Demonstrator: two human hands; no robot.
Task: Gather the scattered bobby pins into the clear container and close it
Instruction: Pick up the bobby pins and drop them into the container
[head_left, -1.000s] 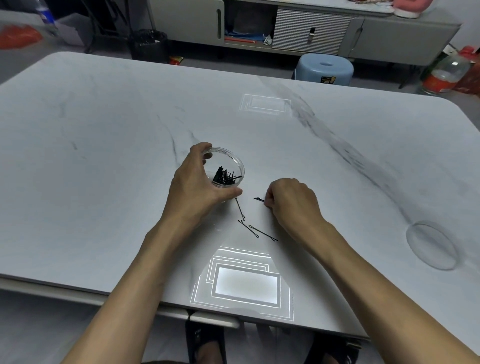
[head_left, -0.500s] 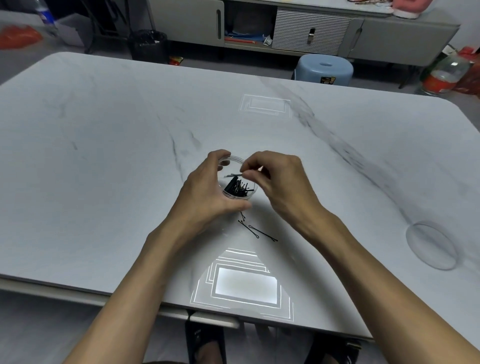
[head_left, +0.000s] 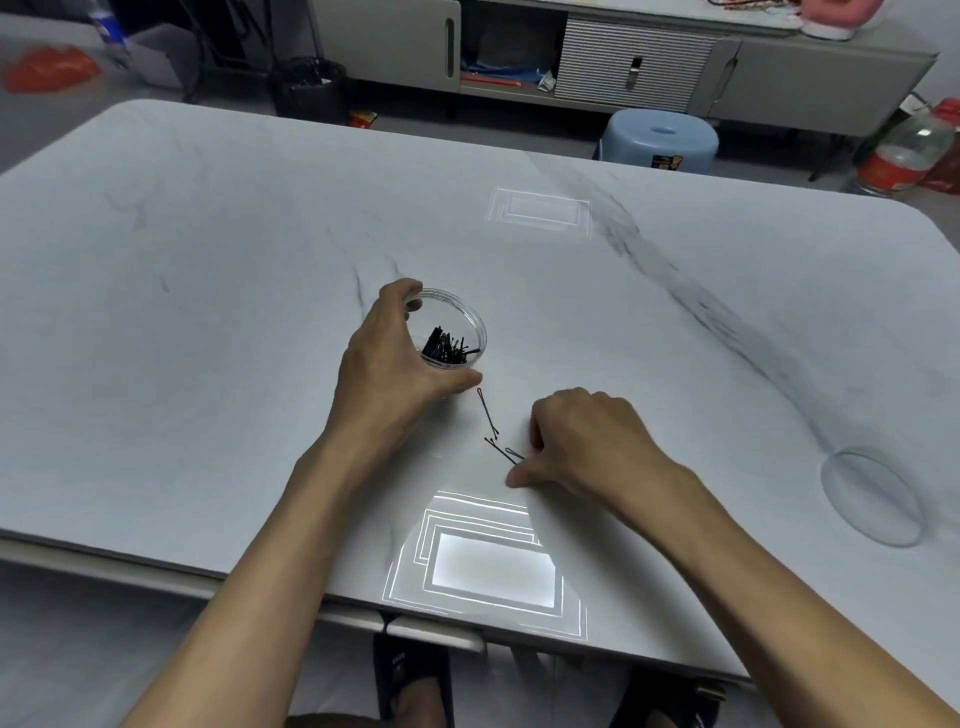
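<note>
A small round clear container (head_left: 470, 319) stands on the white marble table (head_left: 208, 312) with a heap of black bobby pins (head_left: 448, 345) inside. My left hand (head_left: 387, 364) wraps around its left and near side. Three loose bobby pins lie just below it: one (head_left: 488, 413) slanted, and two (head_left: 504, 451) crossing by my right hand (head_left: 587, 441). That hand rests curled on the table, thumb and forefinger pinching at the end of the nearest pin. The clear round lid (head_left: 870, 493) lies flat at the table's right edge.
Bright light reflections (head_left: 488, 564) mark the table near its front edge. Beyond the far edge stand a blue stool (head_left: 660, 140), a black bin (head_left: 306, 85) and a grey cabinet (head_left: 623, 57). My sandalled feet (head_left: 410, 680) show under the table.
My right hand dropped a pin into the container, then came back down to the loose pins. The container and my left hand moved slightly back to the left.
</note>
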